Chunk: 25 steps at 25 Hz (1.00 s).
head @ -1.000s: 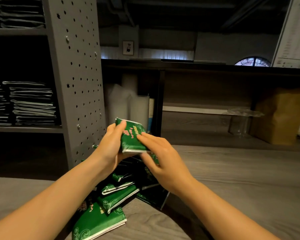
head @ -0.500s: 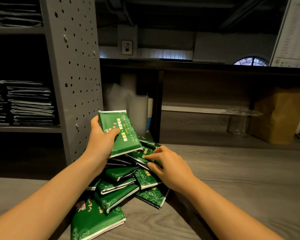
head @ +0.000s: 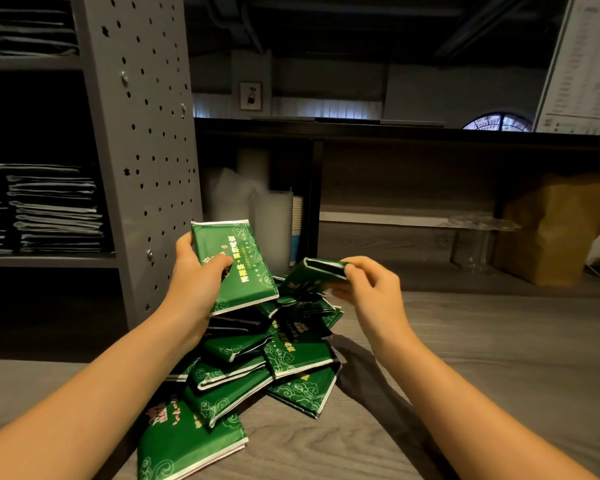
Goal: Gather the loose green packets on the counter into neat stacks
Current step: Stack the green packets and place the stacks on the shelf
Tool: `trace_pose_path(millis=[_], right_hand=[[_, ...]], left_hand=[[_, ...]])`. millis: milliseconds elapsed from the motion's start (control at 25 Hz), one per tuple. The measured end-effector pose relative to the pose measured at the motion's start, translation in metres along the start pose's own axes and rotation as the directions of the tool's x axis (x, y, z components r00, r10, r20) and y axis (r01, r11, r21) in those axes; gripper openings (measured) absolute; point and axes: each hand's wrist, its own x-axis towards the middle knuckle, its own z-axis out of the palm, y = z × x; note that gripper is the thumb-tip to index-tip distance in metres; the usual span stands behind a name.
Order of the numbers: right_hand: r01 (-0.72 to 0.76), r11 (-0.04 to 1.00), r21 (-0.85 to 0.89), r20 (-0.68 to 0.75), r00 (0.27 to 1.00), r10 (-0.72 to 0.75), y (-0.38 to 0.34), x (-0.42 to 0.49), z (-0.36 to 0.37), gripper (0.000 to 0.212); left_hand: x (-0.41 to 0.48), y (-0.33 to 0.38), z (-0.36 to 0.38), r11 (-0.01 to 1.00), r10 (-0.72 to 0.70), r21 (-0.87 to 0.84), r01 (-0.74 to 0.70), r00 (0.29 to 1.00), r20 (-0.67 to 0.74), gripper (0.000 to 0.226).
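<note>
Just left of centre in the head view, my left hand [head: 194,271] grips a flat green foil packet [head: 238,271] with gold lettering. My thumb lies across its printed face and my fingers wrap its far edge, so it tilts up above everything else. Right of centre, my right hand [head: 371,289] pinches a second green packet [head: 317,271] by one end between thumb and fingertips, seen almost edge-on. It is close beside the first packet, but I cannot tell whether they touch.

Below both hands, a loose heap of green packets [head: 257,368] sprawls over the grey wood-grain counter [head: 499,358], running from the centre down to the lower left, overlapping at odd angles.

At upper left stands a perforated grey metal panel [head: 146,150], with dark folded stacks [head: 52,209] on shelves beside it. At the far right sits a brown paper bag [head: 551,230].
</note>
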Motion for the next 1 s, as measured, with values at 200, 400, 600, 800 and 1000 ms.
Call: trace_pose_path(millis=[200, 400, 600, 800, 1000], right_hand=[[0.148, 0.967, 0.206, -0.098, 0.987, -0.13, -0.024, -0.006, 0.003, 0.029], [0.285, 0.956, 0.068, 0.195, 0.936, -0.292, -0.014, -0.023, 0.021, 0.02], [0.395, 0.905, -0.158, 0.474, 0.835, -0.282, -0.012, -0.029, 0.025, 0.022], [0.184, 0.888, -0.423, 0.29, 0.955, -0.06, -0.011, -0.016, 0.013, 0.026], [0.067, 0.621, -0.781, 0.415, 0.798, 0.436, -0.008, -0.022, 0.01, 0.056]], left_hand=[[-0.003, -0.001, 0.005, 0.996, -0.089, -0.003, 0.089, 0.994, 0.056, 0.037], [-0.012, -0.003, 0.014, 0.971, -0.151, -0.17, 0.169, 0.982, 0.111, 0.028], [-0.02, -0.005, 0.015, 0.998, -0.053, -0.01, 0.055, 0.99, 0.131, 0.059], [-0.013, -0.001, 0.009, 0.998, 0.059, 0.016, -0.06, 0.997, 0.045, 0.061], [-0.012, 0.003, 0.005, 0.981, 0.176, 0.083, -0.177, 0.984, 0.018, 0.066]])
